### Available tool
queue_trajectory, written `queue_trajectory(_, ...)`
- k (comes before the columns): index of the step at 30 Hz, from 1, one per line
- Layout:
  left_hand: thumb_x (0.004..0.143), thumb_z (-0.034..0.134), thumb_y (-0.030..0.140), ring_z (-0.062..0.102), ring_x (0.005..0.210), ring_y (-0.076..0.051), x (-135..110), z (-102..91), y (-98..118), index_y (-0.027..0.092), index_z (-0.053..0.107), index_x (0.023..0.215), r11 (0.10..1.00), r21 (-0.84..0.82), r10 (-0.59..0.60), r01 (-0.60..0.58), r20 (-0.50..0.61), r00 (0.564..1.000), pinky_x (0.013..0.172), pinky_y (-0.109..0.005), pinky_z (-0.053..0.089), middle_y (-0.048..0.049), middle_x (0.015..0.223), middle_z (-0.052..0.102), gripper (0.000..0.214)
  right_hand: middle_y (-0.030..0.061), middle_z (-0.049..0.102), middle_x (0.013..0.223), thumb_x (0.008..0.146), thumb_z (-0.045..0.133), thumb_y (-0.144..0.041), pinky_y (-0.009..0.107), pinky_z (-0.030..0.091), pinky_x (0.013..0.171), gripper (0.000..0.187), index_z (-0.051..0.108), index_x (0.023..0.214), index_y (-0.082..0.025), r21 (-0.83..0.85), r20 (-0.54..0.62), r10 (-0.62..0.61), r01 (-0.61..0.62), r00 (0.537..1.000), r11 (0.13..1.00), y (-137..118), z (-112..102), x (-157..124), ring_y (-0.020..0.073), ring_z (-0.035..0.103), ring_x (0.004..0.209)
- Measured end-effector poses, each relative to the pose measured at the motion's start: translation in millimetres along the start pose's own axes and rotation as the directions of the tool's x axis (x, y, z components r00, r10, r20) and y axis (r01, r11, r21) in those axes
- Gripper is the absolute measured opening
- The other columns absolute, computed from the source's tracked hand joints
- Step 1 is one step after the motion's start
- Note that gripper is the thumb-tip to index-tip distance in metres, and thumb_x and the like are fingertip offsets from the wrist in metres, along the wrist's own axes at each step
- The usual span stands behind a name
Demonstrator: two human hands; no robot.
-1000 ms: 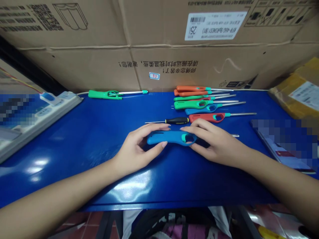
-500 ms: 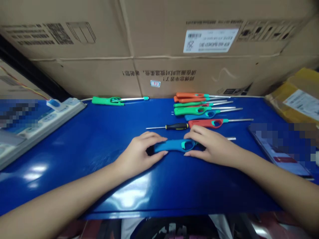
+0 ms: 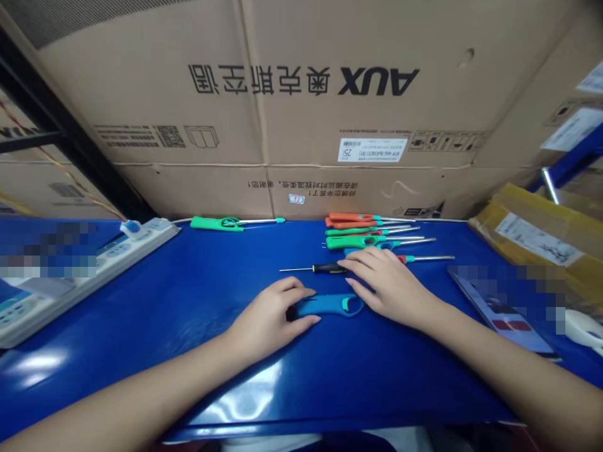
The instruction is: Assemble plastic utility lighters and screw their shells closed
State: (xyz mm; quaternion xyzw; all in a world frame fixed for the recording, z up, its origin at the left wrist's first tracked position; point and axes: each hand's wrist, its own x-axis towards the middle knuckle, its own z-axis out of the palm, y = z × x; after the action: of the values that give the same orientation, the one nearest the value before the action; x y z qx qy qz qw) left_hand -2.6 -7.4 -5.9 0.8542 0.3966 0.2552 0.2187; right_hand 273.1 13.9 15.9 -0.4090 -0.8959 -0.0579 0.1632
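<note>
Green lighter and power strip lie on blue table before cardboard boxes

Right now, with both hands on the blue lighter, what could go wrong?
The right hand lies close to the screwdriver and the row of lighters behind it, so a careless move may knock them. The left hand grips only the end of the blue lighter, which may slide on the glossy table.

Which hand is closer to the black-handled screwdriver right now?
Right. The right hand lies with its fingers at the handle end of the black-handled screwdriver. The left hand sits nearer the camera, apart from it, on the blue lighter.
</note>
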Motion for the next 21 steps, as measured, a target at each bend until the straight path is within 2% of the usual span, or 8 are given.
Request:
queue_trajectory(3, 0.088, 0.077, 0.027, 0.06, 0.069, -0.011, -1, 0.2, 1, 0.018, 0.073, 0.121, 0.996, -0.076, -0.04, 0.04, 0.001, 0.999, 0.068, -0.027, 0.055, -0.004, 0.1, 0.066, 0.034, 0.0143, 0.066, 0.141, 0.103, 0.051, -0.022, 0.051, 0.049, 0.101, 0.04, 0.059, 0.141, -0.015, -0.015, 0.061, 0.026, -0.026, 0.998, 1.0, -1, 2, 9, 0.0318, 0.058, 0.126)
queue_trajectory(6, 0.087, 0.076, 0.021, 0.06, 0.069, -0.011, -1, 1.8, 2, 0.016, 0.075, 0.117, 0.992, -0.118, -0.043, 0.041, -0.012, 0.999, 0.068, -0.026, 0.054, -0.0034, 0.096, 0.065, 0.031, 0.0141, 0.071, 0.131, 0.1, 0.056, -0.021, 0.051, 0.051, 0.096, 0.038, 0.062, 0.137, -0.015, -0.012, 0.102, 0.026, -0.025, 0.994, 1.0, 0, 8, 18, 0.0319, 0.062, 0.119)
queue_trajectory(12, 0.085, 0.079, 0.019, 0.06, 0.072, -0.011, -1, 6.0, 1, 0.017, 0.076, 0.115, 0.986, -0.15, -0.073, 0.073, 0.004, 0.997, 0.07, -0.026, 0.054, -0.003, 0.099, 0.066, 0.031, 0.0138, 0.072, 0.112, 0.099, 0.059, -0.024, 0.051, 0.052, 0.089, 0.029, 0.068, 0.126, -0.018, 0.005, 0.073, -0.015, 0.014, 0.997, 1.0, 2, 16, 20, 0.0329, 0.064, 0.106)
queue_trajectory(16, 0.086, 0.078, 0.02, 0.06, 0.073, -0.011, -1, 6.8, 0, 0.019, 0.075, 0.117, 0.983, -0.168, -0.068, 0.069, 0.016, 0.998, 0.071, -0.026, 0.054, -0.0025, 0.1, 0.065, 0.032, 0.0141, 0.07, 0.109, 0.101, 0.055, -0.023, 0.044, 0.056, 0.087, 0.021, 0.066, 0.116, -0.014, 0.066, 0.001, -0.031, 0.031, 1.0, 0.997, -1, 13, 14, 0.0286, 0.067, 0.099)
queue_trajectory(19, 0.086, 0.078, 0.023, 0.06, 0.075, -0.012, -1, 6.9, -1, 0.02, 0.075, 0.117, 0.984, -0.164, -0.07, 0.073, 0.024, 0.997, 0.072, -0.027, 0.054, -0.0027, 0.1, 0.064, 0.031, 0.0136, 0.07, 0.109, 0.104, 0.046, -0.022, 0.036, 0.058, 0.082, 0.022, 0.063, 0.116, -0.014, 0.124, -0.097, 0.014, -0.002, 0.995, 0.992, -1, 8, 11, 0.0234, 0.07, 0.093)
queue_trajectory(21, 0.087, 0.077, 0.024, 0.061, 0.077, -0.012, -1, 6.7, -1, 0.02, 0.075, 0.118, 0.983, -0.169, -0.072, 0.075, 0.023, 0.997, 0.073, -0.027, 0.054, -0.0032, 0.102, 0.065, 0.031, 0.0113, 0.071, 0.104, 0.106, 0.044, -0.024, 0.032, 0.058, 0.078, 0.022, 0.064, 0.11, -0.016, 0.161, -0.181, 0.059, -0.029, 0.982, 0.987, 1, 5, 11, 0.021, 0.071, 0.091)
